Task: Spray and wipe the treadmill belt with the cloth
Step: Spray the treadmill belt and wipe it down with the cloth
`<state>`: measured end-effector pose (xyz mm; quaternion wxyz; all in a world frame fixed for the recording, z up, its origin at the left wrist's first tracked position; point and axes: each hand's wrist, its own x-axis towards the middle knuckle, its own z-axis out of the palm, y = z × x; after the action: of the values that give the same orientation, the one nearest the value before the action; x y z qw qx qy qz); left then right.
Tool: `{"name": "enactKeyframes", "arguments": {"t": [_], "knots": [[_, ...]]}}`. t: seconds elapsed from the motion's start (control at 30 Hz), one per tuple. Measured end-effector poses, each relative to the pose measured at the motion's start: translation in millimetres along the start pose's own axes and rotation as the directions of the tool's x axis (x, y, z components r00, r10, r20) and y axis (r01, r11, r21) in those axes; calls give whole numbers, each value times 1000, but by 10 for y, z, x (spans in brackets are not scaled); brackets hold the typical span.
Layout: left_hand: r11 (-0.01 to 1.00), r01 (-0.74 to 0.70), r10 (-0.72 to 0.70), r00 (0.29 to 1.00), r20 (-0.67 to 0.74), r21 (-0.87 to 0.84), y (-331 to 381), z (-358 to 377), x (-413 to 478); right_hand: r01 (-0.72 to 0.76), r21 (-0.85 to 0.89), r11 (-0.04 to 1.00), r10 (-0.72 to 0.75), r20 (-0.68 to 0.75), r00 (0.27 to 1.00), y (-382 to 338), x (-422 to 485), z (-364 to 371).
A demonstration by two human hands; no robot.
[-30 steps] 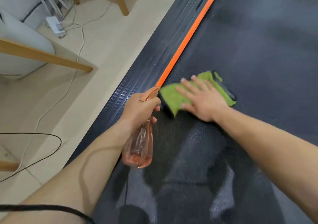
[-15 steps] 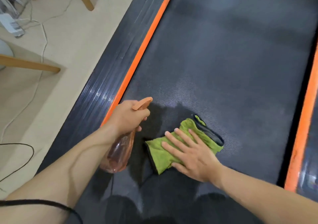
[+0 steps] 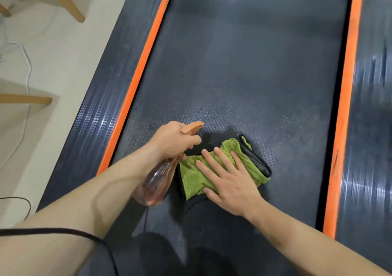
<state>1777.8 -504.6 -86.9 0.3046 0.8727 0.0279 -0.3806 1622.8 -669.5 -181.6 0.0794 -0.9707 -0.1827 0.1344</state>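
The dark treadmill belt (image 3: 254, 63) runs between two orange strips. A green cloth (image 3: 193, 176) with a dark grey edge lies folded on the belt near its middle. My right hand (image 3: 229, 182) presses flat on the cloth, fingers spread and pointing up-left. My left hand (image 3: 171, 140) grips the neck of a clear pink spray bottle (image 3: 154, 182) with an orange nozzle, held just left of the cloth, nozzle pointing right over the belt. The bottle's body hangs down towards me.
Ribbed dark side rails (image 3: 93, 114) flank the belt outside the orange strips (image 3: 140, 72). Pale floor at the left carries wooden chair legs (image 3: 61, 0), a white cable (image 3: 27, 67) and a black cable (image 3: 19, 199). A black cord (image 3: 63, 232) crosses my left forearm.
The cloth and my right hand have slid from the left orange strip towards the belt's middle. My left hand with the bottle moved along beside them.
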Motion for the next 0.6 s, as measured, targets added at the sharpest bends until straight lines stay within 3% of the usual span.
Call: {"name": "enactKeyframes", "arguments": {"t": [0.17,0.6], "knots": [[997,-52,50,998,44,51,121,59,-10,-175,59,983,177,-39,983,-123,-208,53],[955,-248,226,964,141,162,729,345,150,-248,39,968,247,30,968,112,-575,24]]}}
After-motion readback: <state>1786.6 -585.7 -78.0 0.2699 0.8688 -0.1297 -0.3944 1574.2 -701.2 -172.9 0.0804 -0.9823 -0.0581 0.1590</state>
